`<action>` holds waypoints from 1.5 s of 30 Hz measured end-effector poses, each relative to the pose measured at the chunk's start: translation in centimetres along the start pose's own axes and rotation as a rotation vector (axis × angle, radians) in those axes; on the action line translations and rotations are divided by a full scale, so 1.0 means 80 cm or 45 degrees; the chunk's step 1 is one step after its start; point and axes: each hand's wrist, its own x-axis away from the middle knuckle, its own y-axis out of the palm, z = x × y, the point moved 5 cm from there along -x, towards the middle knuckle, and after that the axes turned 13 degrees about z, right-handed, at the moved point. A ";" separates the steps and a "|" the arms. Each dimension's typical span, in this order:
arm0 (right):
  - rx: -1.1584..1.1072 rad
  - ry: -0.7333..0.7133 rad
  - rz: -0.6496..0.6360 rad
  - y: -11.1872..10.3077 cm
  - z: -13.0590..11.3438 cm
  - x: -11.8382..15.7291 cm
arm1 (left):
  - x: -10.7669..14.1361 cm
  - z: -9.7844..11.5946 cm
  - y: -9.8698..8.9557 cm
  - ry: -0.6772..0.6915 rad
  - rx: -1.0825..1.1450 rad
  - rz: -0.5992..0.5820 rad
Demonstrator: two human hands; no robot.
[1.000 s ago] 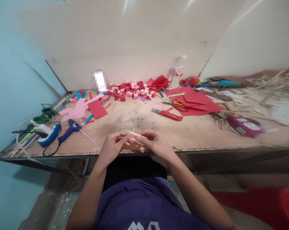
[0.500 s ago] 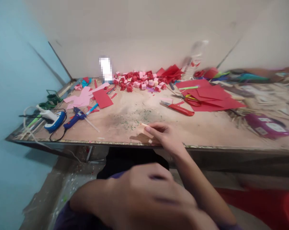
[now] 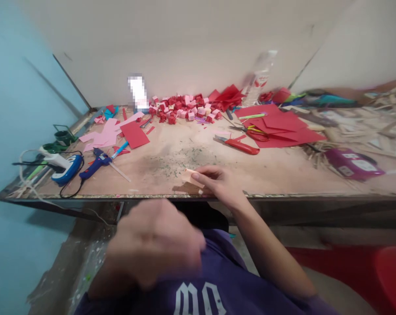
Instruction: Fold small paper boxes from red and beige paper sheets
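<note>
Just above the front part of the worktable [image 3: 145,175], my right hand [image 3: 215,180] pinches a small pale, cream-coloured piece [image 3: 187,175] between thumb and fingers. Whether it is paper or wood I cannot make out. A tiny white scrap [image 3: 200,191] lies below that hand near the table edge. My left hand [image 3: 155,245] is raised close to the camera, in front of my purple shirt. Motion smears its fingers, so their grip and anything in them are unclear. Green crumbs [image 3: 196,156] are scattered on the table just beyond the right hand.
A pile of red and pink cubes [image 3: 184,108] lies by the wall. Red-handled pliers [image 3: 242,146], scissors [image 3: 258,134] and red paper sheets [image 3: 286,127] lie right of centre. On the left are a blue glue gun [image 3: 96,162] and a power strip [image 3: 68,169]. A bottle [image 3: 259,81] stands behind.
My left hand has moved left and away from the camera, uncovering the shirt. The view has shifted slightly. My right hand keeps its pinch on the pale piece.
</note>
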 end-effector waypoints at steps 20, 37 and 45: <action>0.172 -0.258 -0.318 0.010 -0.013 0.002 | -0.110 -0.038 0.068 0.018 0.076 -0.174; 0.165 -0.237 -0.352 0.012 -0.011 0.003 | -0.106 -0.041 0.065 -0.017 0.108 -0.124; 0.152 -0.245 -0.315 0.011 -0.009 0.002 | -0.104 -0.046 0.073 -0.223 0.132 -0.302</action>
